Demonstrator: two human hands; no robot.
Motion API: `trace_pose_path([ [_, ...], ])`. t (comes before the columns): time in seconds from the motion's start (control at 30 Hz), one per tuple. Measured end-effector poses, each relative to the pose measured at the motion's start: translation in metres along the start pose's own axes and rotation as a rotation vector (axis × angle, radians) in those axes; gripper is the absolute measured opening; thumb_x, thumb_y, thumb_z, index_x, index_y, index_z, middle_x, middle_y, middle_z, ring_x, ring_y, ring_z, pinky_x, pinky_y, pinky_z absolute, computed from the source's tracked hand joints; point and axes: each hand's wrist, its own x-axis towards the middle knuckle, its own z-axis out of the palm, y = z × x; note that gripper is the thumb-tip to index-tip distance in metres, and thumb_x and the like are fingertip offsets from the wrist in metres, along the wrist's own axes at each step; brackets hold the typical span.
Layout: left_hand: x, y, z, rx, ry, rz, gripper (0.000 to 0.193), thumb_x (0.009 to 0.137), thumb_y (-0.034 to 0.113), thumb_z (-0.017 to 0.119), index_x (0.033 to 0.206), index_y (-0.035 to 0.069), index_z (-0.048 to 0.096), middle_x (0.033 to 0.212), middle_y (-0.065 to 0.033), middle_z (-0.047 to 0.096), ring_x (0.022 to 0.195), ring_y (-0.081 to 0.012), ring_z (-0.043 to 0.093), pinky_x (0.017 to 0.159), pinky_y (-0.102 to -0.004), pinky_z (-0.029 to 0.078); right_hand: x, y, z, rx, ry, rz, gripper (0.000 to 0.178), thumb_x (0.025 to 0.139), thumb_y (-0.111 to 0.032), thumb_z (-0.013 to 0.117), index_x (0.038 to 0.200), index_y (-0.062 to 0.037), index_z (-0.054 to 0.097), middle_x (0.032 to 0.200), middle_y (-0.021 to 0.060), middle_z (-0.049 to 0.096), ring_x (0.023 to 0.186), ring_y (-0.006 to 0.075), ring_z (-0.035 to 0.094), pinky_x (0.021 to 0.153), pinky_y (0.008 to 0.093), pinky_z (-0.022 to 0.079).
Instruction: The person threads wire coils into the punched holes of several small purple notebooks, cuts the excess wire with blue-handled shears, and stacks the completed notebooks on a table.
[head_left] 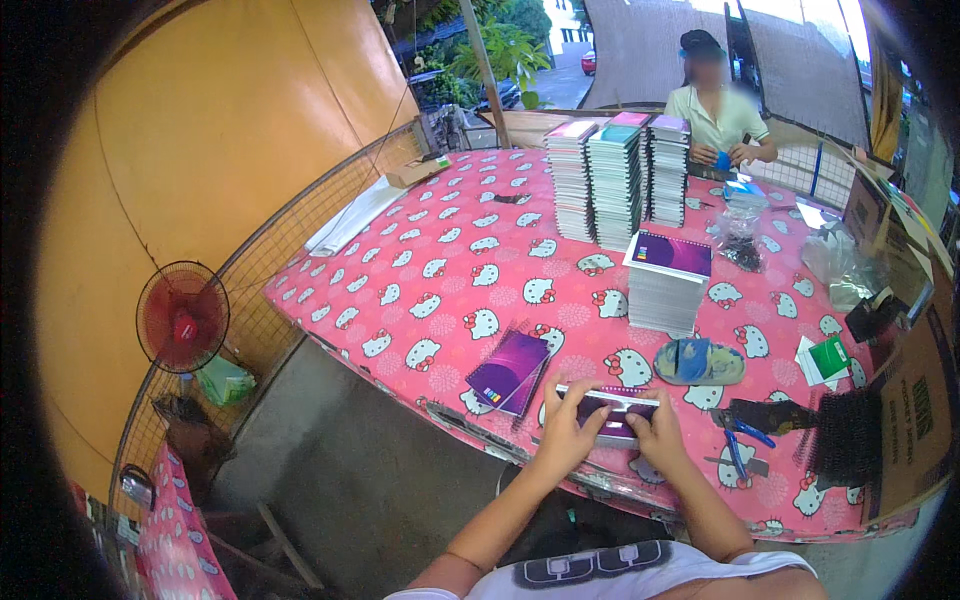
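At the table's front edge I hold a purple-covered stack of punched notebook sheets [622, 401], its row of holes along the far side. My left hand [571, 428] grips its left end, thumb on the cover. My right hand [657, 432] grips the right end the same way. To the left lie purple notebook covers [509, 370], overlapping at an angle. Beyond my hands stands a tall pile of unbound sheets [664, 295] topped with a purple cover. A blue and yellow slipper [699, 362] lies flat just past my right hand. Blue-handled pliers [738, 445] rest to its right.
Tall stacks of spiral-bound notebooks [614, 180] stand at the back. Black binding coils [848, 440] fill the right side by a cardboard box [915, 420]. A green card [828, 357] and plastic bags [840, 258] lie nearby. Across the table a person [722, 120] handles something blue.
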Motion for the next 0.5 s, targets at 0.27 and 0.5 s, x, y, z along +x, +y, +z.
trace_pose_path([
  [0.27, 0.021, 0.024, -0.006, 0.307, -0.265, 0.072, 0.017, 0.082, 0.029, 0.067, 0.091, 0.015, 0.071, 0.103, -0.0033, 0.064, 0.101, -0.0227, 0.055, 0.088, -0.0488, 0.031, -0.007, -0.01, -0.029, -0.385, 0.003, -0.147, 0.041, 0.071, -0.007, 0.069, 0.107, -0.0023, 0.052, 0.107, 0.0217, 0.054, 0.107, 0.0359, 0.052, 0.091, 0.0424, 0.041],
  [0.5, 0.02, 0.028, 0.006, 0.298, -0.069, 0.243, 0.015, 0.083, 0.029, 0.065, 0.087, 0.016, 0.071, 0.086, 0.0004, 0.064, 0.089, -0.0206, 0.056, 0.081, -0.0429, 0.031, -0.03, 0.105, -0.245, -1.226, 0.714, 0.464, 0.034, 0.076, -0.02, 0.071, 0.1, 0.0001, 0.056, 0.097, 0.0209, 0.057, 0.099, 0.0372, 0.055, 0.081, 0.0462, 0.047],
])
